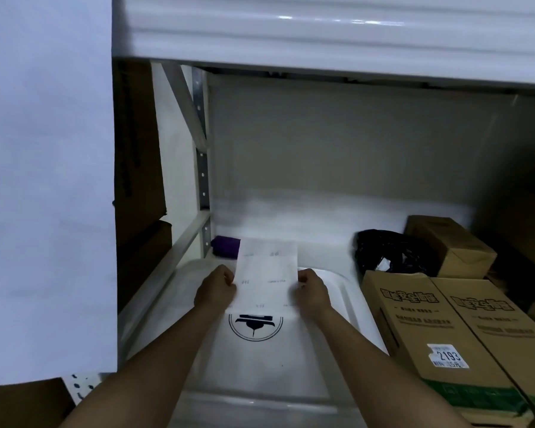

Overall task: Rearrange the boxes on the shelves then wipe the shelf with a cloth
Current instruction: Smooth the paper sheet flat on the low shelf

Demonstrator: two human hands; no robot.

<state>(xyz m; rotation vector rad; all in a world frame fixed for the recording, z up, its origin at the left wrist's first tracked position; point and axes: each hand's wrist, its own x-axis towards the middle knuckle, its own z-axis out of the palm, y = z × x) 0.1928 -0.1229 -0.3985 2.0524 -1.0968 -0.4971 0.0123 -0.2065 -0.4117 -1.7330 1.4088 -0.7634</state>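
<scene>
Holding a white sheet over the shelf

My left hand [216, 288] and right hand [312, 290] pinch the white sheet [266, 274] by its side edges, keeping it taut above the shelf [291, 217]; boxes [439, 332] sit right.

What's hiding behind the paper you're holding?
A purple thing peeks out behind the paper, at the shelf's left corner. The paper covers part of it.

Two bare forearms are seen, no sleeves worn. Nothing is worn on the left hand [215, 288] or right hand [312, 290]; fingers curled.
</scene>
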